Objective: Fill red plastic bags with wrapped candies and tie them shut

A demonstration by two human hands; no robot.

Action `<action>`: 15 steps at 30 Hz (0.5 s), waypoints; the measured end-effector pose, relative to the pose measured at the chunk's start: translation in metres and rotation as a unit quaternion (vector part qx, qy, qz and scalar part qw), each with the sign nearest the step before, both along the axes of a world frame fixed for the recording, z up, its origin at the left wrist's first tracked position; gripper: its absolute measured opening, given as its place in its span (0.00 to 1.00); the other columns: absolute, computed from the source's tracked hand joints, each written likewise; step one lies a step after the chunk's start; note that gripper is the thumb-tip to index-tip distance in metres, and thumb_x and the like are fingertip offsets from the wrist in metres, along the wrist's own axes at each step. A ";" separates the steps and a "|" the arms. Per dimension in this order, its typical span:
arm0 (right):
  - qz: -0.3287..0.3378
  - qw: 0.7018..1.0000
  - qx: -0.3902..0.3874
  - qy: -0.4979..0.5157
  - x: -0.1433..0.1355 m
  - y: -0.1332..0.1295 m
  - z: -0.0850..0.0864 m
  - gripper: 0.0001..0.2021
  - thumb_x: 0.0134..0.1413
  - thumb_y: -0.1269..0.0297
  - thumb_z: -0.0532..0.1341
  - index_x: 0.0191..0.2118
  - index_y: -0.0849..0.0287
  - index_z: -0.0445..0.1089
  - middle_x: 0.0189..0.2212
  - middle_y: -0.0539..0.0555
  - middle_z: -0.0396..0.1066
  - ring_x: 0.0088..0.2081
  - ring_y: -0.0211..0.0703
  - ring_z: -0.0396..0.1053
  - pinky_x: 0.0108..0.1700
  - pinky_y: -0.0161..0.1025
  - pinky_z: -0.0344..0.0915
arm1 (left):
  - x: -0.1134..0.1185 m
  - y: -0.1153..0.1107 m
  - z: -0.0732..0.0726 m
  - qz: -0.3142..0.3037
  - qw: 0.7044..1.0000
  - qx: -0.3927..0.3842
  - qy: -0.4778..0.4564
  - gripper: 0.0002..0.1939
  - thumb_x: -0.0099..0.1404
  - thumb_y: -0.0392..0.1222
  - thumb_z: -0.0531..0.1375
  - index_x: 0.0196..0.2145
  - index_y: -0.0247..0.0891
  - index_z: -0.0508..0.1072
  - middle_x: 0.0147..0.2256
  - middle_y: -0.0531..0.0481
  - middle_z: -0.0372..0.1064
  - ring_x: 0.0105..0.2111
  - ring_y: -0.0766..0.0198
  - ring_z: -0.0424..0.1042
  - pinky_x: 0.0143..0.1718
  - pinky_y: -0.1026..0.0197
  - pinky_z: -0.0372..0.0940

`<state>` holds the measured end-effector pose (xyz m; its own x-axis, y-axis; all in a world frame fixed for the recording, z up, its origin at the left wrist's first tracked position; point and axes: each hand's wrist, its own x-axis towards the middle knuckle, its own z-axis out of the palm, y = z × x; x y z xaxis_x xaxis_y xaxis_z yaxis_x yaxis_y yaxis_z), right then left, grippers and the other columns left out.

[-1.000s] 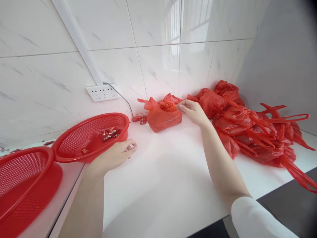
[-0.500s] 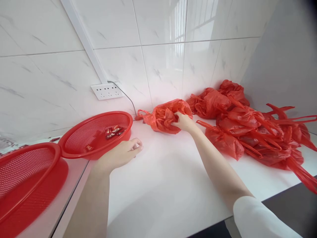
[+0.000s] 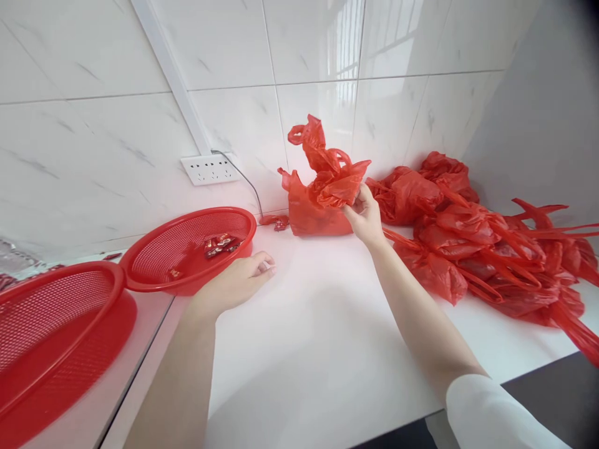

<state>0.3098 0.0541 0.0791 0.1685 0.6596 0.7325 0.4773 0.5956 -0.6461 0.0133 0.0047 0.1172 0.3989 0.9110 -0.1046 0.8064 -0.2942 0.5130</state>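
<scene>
My right hand [image 3: 366,218] pinches a crumpled red plastic bag [image 3: 337,181], raised with its loose handles sticking up. Behind and below it, another red plastic bag [image 3: 309,218] stands on the white counter against the tiled wall. My left hand [image 3: 238,280] hovers over the counter, its fingers loosely curled, a gap showing and nothing visible in it. It is close to the right side of a red mesh basket [image 3: 187,288], which holds a few small shiny red-brown packets [image 3: 219,245].
A second red basket [image 3: 70,349] stands at the left front. Several filled red bags [image 3: 486,243] are heaped on the right. Small red packets [image 3: 281,223] lie by the wall under a cable from the socket strip [image 3: 210,169]. The counter [image 3: 304,349] ends at the lower right.
My right hand has drawn the crumpled bag up out of the larger bag, which now stands more upright. My left hand has barely moved. The view has shifted slightly.
</scene>
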 end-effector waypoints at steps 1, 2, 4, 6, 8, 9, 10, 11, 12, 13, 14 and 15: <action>0.023 0.999 0.014 0.018 -0.004 -0.006 0.004 0.12 0.55 0.59 0.57 0.45 0.54 0.65 0.54 0.57 0.64 0.56 0.48 0.62 0.55 0.45 0.62 | 0.003 0.000 -0.001 0.010 0.999 0.016 -0.036 0.22 0.61 0.58 0.55 0.47 0.45 0.70 0.49 0.46 0.71 0.47 0.52 0.71 0.46 0.53 0.66; 0.056 0.998 0.023 0.037 -0.009 -0.013 0.009 0.12 0.55 0.58 0.58 0.44 0.54 0.66 0.52 0.57 0.66 0.54 0.48 0.64 0.55 0.45 0.63 | 0.008 -0.001 -0.001 0.020 0.996 0.033 -0.081 0.24 0.60 0.58 0.57 0.50 0.45 0.68 0.53 0.44 0.68 0.50 0.52 0.70 0.48 0.53 0.65; 0.149 0.988 -0.014 0.042 -0.020 -0.028 0.018 0.12 0.55 0.55 0.59 0.42 0.54 0.68 0.47 0.55 0.70 0.50 0.48 0.68 0.52 0.44 0.66 | 0.019 -0.003 -0.002 0.025 0.978 0.060 -0.197 0.32 0.58 0.56 0.61 0.58 0.45 0.60 0.61 0.43 0.59 0.54 0.51 0.66 0.50 0.53 0.66; 0.257 0.962 -0.092 0.000 -0.032 -0.042 0.025 0.13 0.53 0.53 0.61 0.40 0.55 0.70 0.42 0.53 0.73 0.46 0.47 0.70 0.48 0.44 0.68 | 0.030 -0.005 -0.003 0.005 0.947 0.075 -0.311 0.39 0.57 0.53 0.63 0.62 0.46 0.54 0.63 0.43 0.55 0.57 0.51 0.64 0.51 0.54 0.66; 0.337 0.927 -0.155 -0.052 -0.040 -0.052 0.029 0.11 0.53 0.54 0.62 0.38 0.55 0.72 0.39 0.52 0.74 0.44 0.47 0.72 0.46 0.43 0.69 | 0.036 -0.005 -0.004 -0.008 0.922 0.071 -0.380 0.36 0.58 0.52 0.63 0.61 0.44 0.57 0.60 0.43 0.60 0.57 0.52 0.64 0.53 0.54 0.64; 0.356 0.916 -0.174 -0.068 -0.042 -0.054 0.030 0.10 0.54 0.55 0.61 0.37 0.55 0.73 0.38 0.51 0.74 0.42 0.47 0.72 0.45 0.43 0.70 | 0.037 -0.004 -0.005 0.000 0.915 0.062 -0.400 0.33 0.59 0.52 0.62 0.59 0.42 0.60 0.57 0.43 0.64 0.56 0.52 0.66 0.54 0.54 0.64; 0.358 0.912 -0.187 -0.074 -0.041 -0.056 0.031 0.09 0.55 0.56 0.61 0.35 0.55 0.73 0.36 0.51 0.74 0.41 0.46 0.73 0.44 0.42 0.70 | 0.036 -0.002 -0.005 0.019 0.910 0.052 -0.412 0.29 0.60 0.52 0.62 0.57 0.41 0.64 0.54 0.43 0.68 0.54 0.52 0.68 0.53 0.53 0.64; 0.344 0.916 -0.195 -0.071 -0.039 -0.055 0.032 0.08 0.54 0.58 0.60 0.32 0.56 0.72 0.34 0.50 0.74 0.39 0.45 0.73 0.42 0.41 0.71 | 0.033 0.000 -0.005 0.042 0.906 0.040 -0.419 0.27 0.60 0.53 0.62 0.54 0.40 0.67 0.51 0.43 0.70 0.52 0.51 0.69 0.52 0.53 0.65; 0.319 0.924 -0.199 -0.063 -0.034 -0.054 0.032 0.07 0.53 0.60 0.60 0.29 0.56 0.71 0.30 0.49 0.73 0.36 0.44 0.73 0.39 0.40 0.71 | 0.030 0.002 -0.005 0.067 0.903 0.031 -0.424 0.26 0.59 0.53 0.62 0.52 0.39 0.69 0.49 0.43 0.72 0.49 0.51 0.71 0.50 0.53 0.66; 0.289 0.935 -0.200 -0.051 -0.029 -0.051 0.032 0.08 0.51 0.62 0.61 0.24 0.57 0.68 0.26 0.48 0.71 0.32 0.43 0.72 0.36 0.39 0.71 | 0.026 0.005 -0.005 0.086 0.899 0.023 -0.428 0.25 0.58 0.54 0.63 0.50 0.39 0.71 0.47 0.44 0.74 0.47 0.50 0.72 0.48 0.52 0.67; 0.259 0.944 -0.201 -0.035 -0.022 -0.049 0.032 0.10 0.49 0.64 0.61 0.21 0.57 0.64 0.22 0.47 0.68 0.29 0.41 0.71 0.33 0.38 0.70 | 0.021 0.007 -0.005 0.099 0.897 0.017 -0.430 0.25 0.57 0.54 0.64 0.47 0.38 0.72 0.45 0.44 0.75 0.45 0.51 0.73 0.47 0.53 0.68; 0.233 0.951 -0.203 -0.011 -0.016 -0.046 0.032 0.12 0.47 0.66 0.61 0.19 0.57 0.60 0.20 0.47 0.65 0.26 0.40 0.69 0.30 0.37 0.69 | 0.017 0.009 -0.005 0.103 0.896 0.010 -0.432 0.24 0.56 0.55 0.65 0.46 0.38 0.73 0.43 0.44 0.75 0.43 0.51 0.74 0.46 0.53 0.68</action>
<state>0.2941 0.0076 0.1113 -0.2238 0.8879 0.4020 0.2393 0.4499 -0.8604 0.0308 0.0141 0.1124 0.1465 0.9730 0.1786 0.1501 -0.2003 0.9682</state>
